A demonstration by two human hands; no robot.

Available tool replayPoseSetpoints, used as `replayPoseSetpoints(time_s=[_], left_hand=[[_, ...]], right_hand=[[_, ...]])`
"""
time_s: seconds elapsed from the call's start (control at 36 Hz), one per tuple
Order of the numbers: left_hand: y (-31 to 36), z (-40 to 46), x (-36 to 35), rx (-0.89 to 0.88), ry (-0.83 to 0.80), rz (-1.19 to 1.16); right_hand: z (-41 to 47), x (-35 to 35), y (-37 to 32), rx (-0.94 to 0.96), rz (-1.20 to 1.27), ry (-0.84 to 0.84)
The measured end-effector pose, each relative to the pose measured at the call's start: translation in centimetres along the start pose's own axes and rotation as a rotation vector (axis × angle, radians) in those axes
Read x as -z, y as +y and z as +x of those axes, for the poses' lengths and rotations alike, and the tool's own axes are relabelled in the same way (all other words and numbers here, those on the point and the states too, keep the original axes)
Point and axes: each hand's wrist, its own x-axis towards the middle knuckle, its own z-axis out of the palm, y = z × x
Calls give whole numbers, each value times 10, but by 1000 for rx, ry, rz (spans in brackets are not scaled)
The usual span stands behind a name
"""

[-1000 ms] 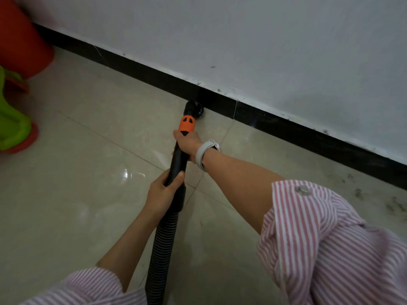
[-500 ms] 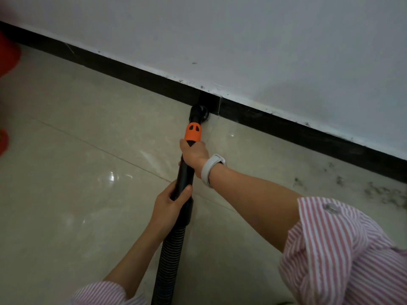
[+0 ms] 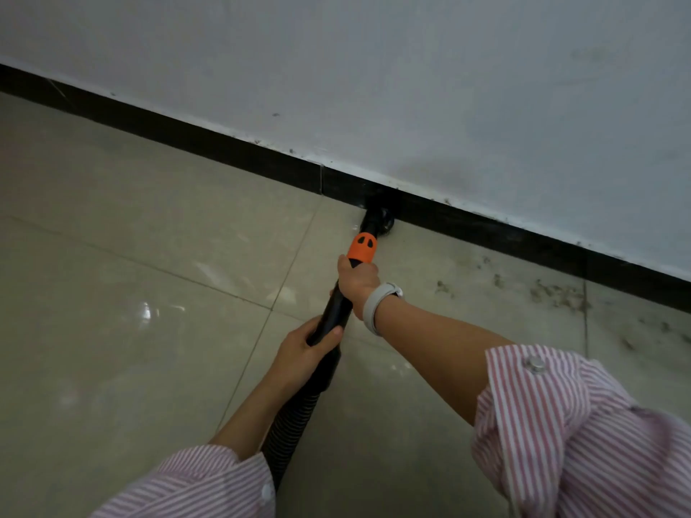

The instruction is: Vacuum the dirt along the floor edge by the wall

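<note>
Seen from the head camera, a black vacuum wand (image 3: 338, 308) is held in 2 hands and angled down toward the foot of a white wall (image 3: 411, 87). The left hand (image 3: 304, 351) is wrapped around the lower part of the wand, thumb laid over the top, just above the point where the ribbed black hose (image 3: 289, 424) begins. The right hand (image 3: 357, 280) is closed around the wand higher up, directly below an orange collar (image 3: 362, 248); a pale wristband (image 3: 377, 306) is worn on that wrist. The black nozzle (image 3: 377, 218) is set against the black skirting board (image 3: 224, 149), where the beige tiled floor (image 3: 131, 256) meets the wall. Dark dirt (image 3: 553, 293) is scattered over the tiles along the floor edge to the right of the nozzle, near the skirting and well apart from the hands. Both forearms are bare, with pink-and-white striped sleeves (image 3: 579, 424) pushed back toward the elbows; 1 button is visible on the right cuff. Grout lines are crossed by the hose beneath the left hand.
</note>
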Motion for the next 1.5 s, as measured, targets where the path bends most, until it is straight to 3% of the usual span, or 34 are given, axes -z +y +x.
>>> replayPoseSetpoints(time_s=[0.14, 0.33, 0.42, 0.58, 0.69, 0.92, 1.14, 1.5], left_hand=[[-9, -4, -22, -23, 70, 144], [-13, -17, -69, 10, 221, 529], [-10, -21, -88, 83, 205, 558], [-12, -32, -112, 108, 377, 680], [-13, -46, -130, 126, 384, 747], [19, -59, -177, 112, 405, 645], [9, -64, -201, 92, 380, 576], [-1, -65, -220, 56, 304, 513]], right_hand=[[-10, 19, 4, 36, -40, 12], [-14, 72, 17, -7, 17, 28], [-18, 89, 20, -16, 3, -34], [-14, 113, 22, -44, 18, -122], [-10, 134, 30, -28, -16, -145], [-8, 174, 29, 29, -88, -194], [-10, 191, 73, -126, 634, -517], [-15, 202, 79, -20, 419, -348]])
